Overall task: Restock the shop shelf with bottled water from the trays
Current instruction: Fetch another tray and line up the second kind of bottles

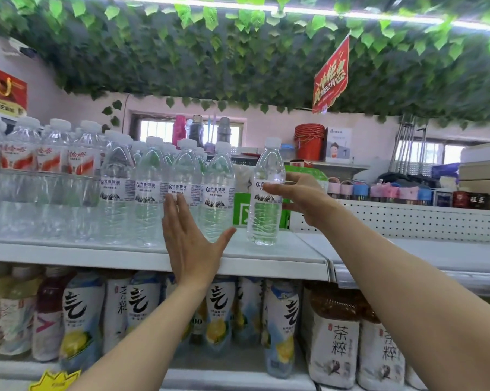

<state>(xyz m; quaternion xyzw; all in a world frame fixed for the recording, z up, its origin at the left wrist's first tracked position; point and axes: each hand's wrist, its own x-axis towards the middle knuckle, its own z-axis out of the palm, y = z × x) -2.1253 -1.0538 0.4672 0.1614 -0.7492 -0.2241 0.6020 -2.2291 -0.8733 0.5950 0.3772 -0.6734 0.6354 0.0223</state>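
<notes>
The white upper shelf [280, 259] carried a front row of clear water bottles [150, 193] with white caps and white labels showing a blue logo, Chinese characters too small to read and a dark mountain drawing. To their left stood red-labelled water bottles [21, 156].

The left hand [190, 244] was raised flat before this row, fingers straight and together, thumb spread wide, fingertips at the label of one bottle and holding nothing.

One more water bottle [266, 218] of the same brand stood upright on the shelf, apart from the row by a narrow gap. The right hand [303, 197] was about it with nearly straight fingers, one lying across the front of the label and the rest behind. Whether they pressed on it could not be told.

Behind the gap stood a green and white box [242, 210]. Right of the lone bottle the shelf lay bare up to its end edge, where the next shelf section, backed by a perforated white panel [407, 220], began.

On the shelf below stood drinks with bold black calligraphy and a lemon picture [83, 320], and brown tea bottles [336, 340] marked 茶粹. Beyond were red buckets [308, 142], and a red hanging sign [332, 77] under artificial leaves [238, 52].
</notes>
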